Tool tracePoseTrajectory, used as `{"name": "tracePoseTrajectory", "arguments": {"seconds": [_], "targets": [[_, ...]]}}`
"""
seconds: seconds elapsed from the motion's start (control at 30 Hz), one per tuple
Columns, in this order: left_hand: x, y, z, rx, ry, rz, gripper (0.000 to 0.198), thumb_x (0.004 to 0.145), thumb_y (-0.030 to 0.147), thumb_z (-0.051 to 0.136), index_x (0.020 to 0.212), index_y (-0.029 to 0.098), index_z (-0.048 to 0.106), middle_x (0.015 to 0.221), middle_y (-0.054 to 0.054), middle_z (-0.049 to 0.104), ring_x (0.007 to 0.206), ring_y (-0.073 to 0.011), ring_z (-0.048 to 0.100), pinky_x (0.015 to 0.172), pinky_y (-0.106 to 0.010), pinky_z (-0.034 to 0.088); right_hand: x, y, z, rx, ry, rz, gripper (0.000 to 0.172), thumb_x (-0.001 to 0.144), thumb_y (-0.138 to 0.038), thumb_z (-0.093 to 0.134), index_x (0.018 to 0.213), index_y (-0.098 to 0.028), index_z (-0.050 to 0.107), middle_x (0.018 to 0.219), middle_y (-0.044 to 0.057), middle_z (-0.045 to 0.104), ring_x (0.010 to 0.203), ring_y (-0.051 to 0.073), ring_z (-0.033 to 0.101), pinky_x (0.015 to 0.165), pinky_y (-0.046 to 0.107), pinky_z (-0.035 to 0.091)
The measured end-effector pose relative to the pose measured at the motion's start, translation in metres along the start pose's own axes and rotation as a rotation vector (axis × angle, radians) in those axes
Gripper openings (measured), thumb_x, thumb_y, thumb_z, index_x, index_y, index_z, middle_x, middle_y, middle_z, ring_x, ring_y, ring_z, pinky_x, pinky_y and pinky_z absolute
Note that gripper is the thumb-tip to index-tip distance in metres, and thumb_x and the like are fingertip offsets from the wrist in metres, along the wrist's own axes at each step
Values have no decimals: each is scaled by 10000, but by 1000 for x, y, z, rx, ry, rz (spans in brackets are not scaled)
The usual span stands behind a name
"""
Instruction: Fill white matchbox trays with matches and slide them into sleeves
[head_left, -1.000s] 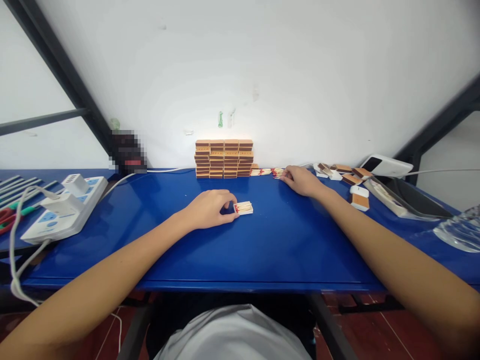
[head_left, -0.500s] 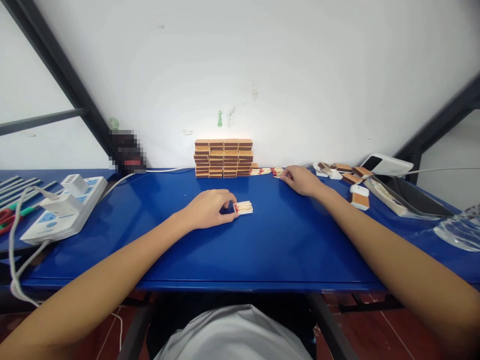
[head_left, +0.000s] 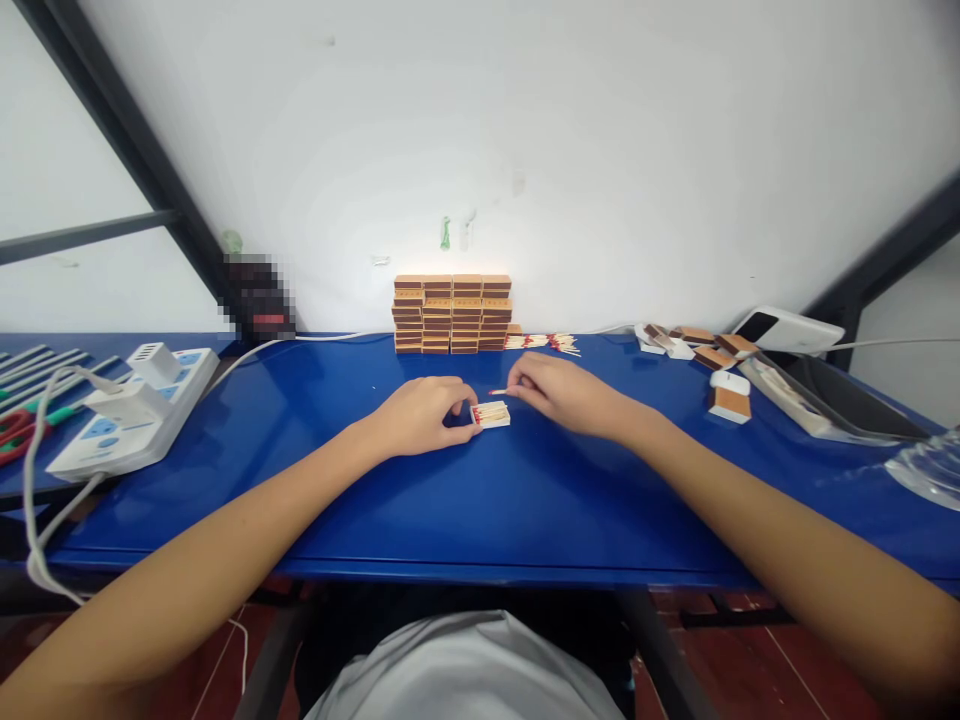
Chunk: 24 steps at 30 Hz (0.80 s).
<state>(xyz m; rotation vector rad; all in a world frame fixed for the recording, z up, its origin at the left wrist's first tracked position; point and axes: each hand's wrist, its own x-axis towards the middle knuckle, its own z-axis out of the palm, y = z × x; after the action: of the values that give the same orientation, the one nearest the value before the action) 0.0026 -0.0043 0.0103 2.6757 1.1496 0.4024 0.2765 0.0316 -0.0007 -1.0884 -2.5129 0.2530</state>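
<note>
A small white matchbox tray (head_left: 495, 421) with several red-tipped matches lies on the blue table (head_left: 450, 510). My left hand (head_left: 431, 415) grips the tray's left end between thumb and fingers. Just above and right of the tray, my right hand (head_left: 551, 388) pinches a match (head_left: 498, 392), its red head pointing left. Behind the hands stands a stack of brown matchboxes (head_left: 452, 314) against the wall. Loose matches (head_left: 564, 344) lie to the right of the stack, near the wall.
On the left are a white power strip (head_left: 176, 400), cables and red-green scissors (head_left: 19, 428). At the right lie several matchboxes and trays (head_left: 697, 345), a white case (head_left: 729, 382), a white device (head_left: 787, 328) and a clear plastic item (head_left: 930, 468).
My right hand has moved left and nearer from the loose matches to beside the tray, now with a match in its fingers. My left hand still holds the tray. The view has shifted slightly.
</note>
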Motion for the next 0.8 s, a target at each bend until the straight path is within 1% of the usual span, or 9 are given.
{"name": "tracePoseTrajectory", "arguments": {"seconds": [0.1, 0.2, 0.33, 0.53, 0.67, 0.8], "targets": [[0, 1, 0, 7, -2, 1, 240, 963, 391, 713, 1099, 196, 753, 943, -33, 708, 811, -197, 654, 706, -316, 439, -2, -21, 6, -7, -45, -30, 148, 1072, -299, 551, 989, -213, 638, 1012, 86, 695, 805, 206, 604, 726, 323, 413], [1, 1, -1, 13, -5, 2, 215, 969, 389, 712, 1058, 197, 750, 945, -37, 709, 806, -197, 652, 701, -314, 435, -4, -28, 9, -5, -74, -39, 142, 1076, -279, 546, 978, -216, 627, 1012, 78, 685, 807, 203, 599, 734, 325, 418], [1, 0, 0, 9, 6, 7, 203, 961, 379, 726, 1054, 199, 743, 953, -36, 715, 805, -196, 655, 696, -311, 433, -5, -26, 10, 17, -99, -51, 138, 1074, -259, 537, 1000, -211, 643, 1013, 72, 673, 799, 195, 592, 741, 323, 423], [0, 0, 0, 5, -5, -4, 229, 969, 396, 720, 1085, 201, 750, 946, -30, 711, 812, -197, 650, 691, -318, 431, -4, -16, 8, 35, -73, -46, 136, 1063, -291, 575, 1004, -211, 668, 969, 63, 653, 802, 195, 587, 734, 317, 416], [0, 1, -1, 13, -5, 0, 229, 977, 406, 707, 1068, 200, 751, 939, -36, 707, 804, -198, 647, 681, -319, 426, -3, -16, 9, 53, -67, -37, 122, 1058, -286, 570, 1042, -214, 668, 957, 58, 653, 808, 198, 591, 732, 315, 418], [0, 2, -1, 16, -6, -3, 225, 972, 398, 711, 1073, 201, 752, 947, -34, 709, 806, -198, 647, 687, -321, 432, -3, -16, 10, 66, -53, -46, 141, 1053, -283, 562, 1034, -213, 682, 948, 60, 654, 809, 200, 591, 739, 321, 426]]}}
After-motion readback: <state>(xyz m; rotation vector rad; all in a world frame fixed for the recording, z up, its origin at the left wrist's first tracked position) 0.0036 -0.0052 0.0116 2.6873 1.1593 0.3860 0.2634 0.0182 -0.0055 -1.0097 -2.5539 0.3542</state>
